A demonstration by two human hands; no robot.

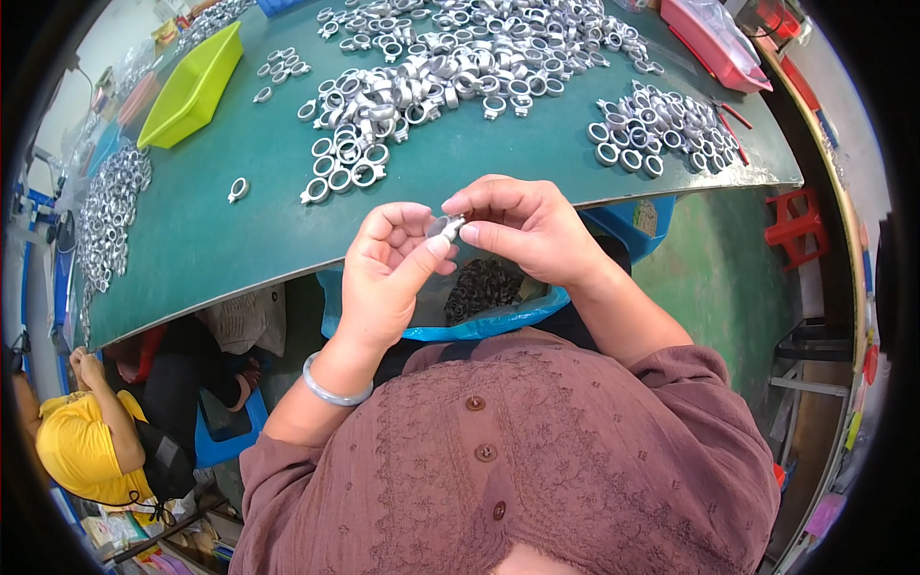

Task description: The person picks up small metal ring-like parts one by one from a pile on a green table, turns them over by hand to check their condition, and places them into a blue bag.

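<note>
My left hand (381, 273) holds a small grey metal ring (445, 228) with a protruding lug, gripped between thumb and curled fingers. At the lug end, my right hand (537, 230) has its thumb and forefinger closed in on the same ring; any smaller piece between those fingertips is too small to make out. Both hands are just off the front edge of the green table (278, 225). Below them, a blue basin (517, 317) contains a heap of small dark pieces (482, 287), partly hidden by my hands.
A large heap of rings (450, 72) covers the table's middle, with a smaller pile (661, 129) at right beside red-handled pliers (736, 117). One loose ring (239, 189) lies left. A lime tray (195, 86) and pink tray (714, 43) flank them. A yellow-shirted person (91, 446) sits left.
</note>
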